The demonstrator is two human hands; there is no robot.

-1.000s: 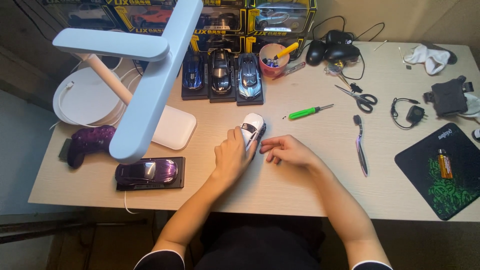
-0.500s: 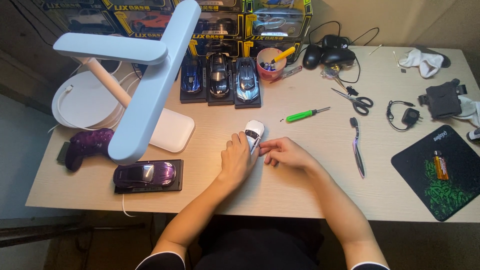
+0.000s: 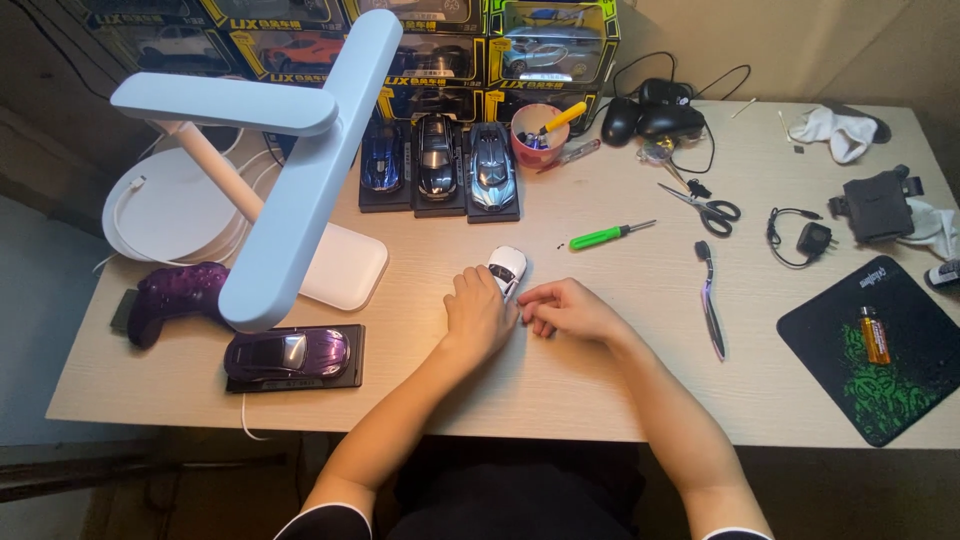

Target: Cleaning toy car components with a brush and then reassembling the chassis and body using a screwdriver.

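- Gripping the white toy car (image 3: 507, 268): left hand (image 3: 478, 316) is curled over its rear end, fingers closed on the body.
- Car pokes out at about 1 o'clock from the left hand; long axis runs 1–7 o'clock, nose pointing away from the person.
- Right hand (image 3: 562, 309) lies just beside it at 4 o'clock, fingers loosely bent, tips near the car's tail; can't tell if it touches or holds anything.
- Left hand is the nearer one.
- Car: small, glossy white, dark windows, mid-bench (image 3: 600, 400), green screwdriver (image 3: 606, 236) at 2 o'clock.

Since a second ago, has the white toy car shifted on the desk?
Cannot tell: the white toy car sits below-left of the green screwdriver, as before; the camera itself shifted.
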